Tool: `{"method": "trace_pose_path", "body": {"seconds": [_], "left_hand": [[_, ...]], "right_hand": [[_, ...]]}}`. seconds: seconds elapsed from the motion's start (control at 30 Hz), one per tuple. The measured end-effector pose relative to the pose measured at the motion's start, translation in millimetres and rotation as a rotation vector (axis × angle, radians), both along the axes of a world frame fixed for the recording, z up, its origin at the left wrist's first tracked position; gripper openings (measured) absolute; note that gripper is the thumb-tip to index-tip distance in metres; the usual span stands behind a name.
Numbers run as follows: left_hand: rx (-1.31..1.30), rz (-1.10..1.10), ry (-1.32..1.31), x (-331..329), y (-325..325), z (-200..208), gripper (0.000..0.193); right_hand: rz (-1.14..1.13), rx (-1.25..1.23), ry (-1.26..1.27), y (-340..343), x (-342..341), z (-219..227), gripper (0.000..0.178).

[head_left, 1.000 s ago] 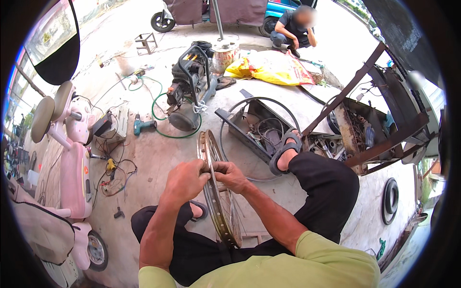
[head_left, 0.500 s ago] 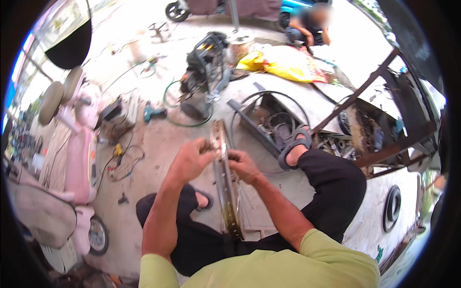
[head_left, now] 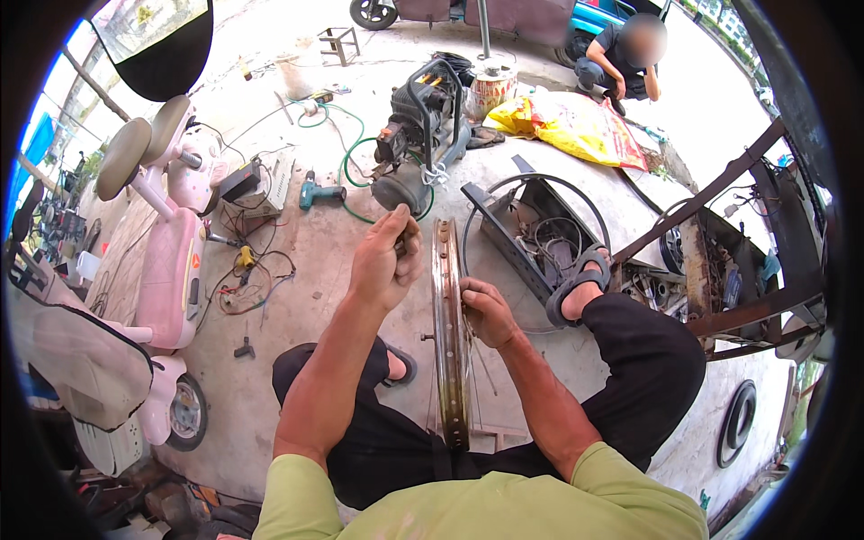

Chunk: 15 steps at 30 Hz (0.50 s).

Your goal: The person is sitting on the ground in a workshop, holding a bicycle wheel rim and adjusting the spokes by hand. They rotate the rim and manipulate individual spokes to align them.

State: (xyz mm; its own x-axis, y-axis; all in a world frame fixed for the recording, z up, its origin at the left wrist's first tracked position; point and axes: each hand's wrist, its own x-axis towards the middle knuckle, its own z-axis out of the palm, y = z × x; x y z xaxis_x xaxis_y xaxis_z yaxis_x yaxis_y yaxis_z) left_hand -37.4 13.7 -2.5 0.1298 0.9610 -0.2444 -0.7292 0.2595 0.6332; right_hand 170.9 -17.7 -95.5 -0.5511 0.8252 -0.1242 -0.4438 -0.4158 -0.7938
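Wheel rim (head_left: 447, 333) upright between the legs (head_left: 630, 378), long axis fore-aft; right hand (head_left: 488, 312) nearer, grip clamped on its right side, left hand (head_left: 389, 261) off its left, can't tell if grip's closed on anything

The floor (head_left: 315, 310) is brightly lit by daylight, overexposed farther off; outer edges are bent by fisheye distortion.

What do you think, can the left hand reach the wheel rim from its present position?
Probably yes: the left hand hovers just left of the wheel rim, with nothing visible between them.
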Motion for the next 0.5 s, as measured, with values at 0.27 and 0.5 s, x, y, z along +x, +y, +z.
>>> {"method": "trace_pose_path", "body": {"seconds": [0.27, 0.5], "left_hand": [[-0.003, 0.072, 0.225, 21.6, 19.6, -15.2, 0.031], [0.030, 0.017, 0.281, 19.7, 18.8, -17.9, 0.031]], "right_hand": [[-0.009, -0.023, -0.023, 2.1, -2.9, -18.2, 0.024], [-0.320, 0.114, -0.330, 12.2, -27.2, -8.6, 0.019]]}}
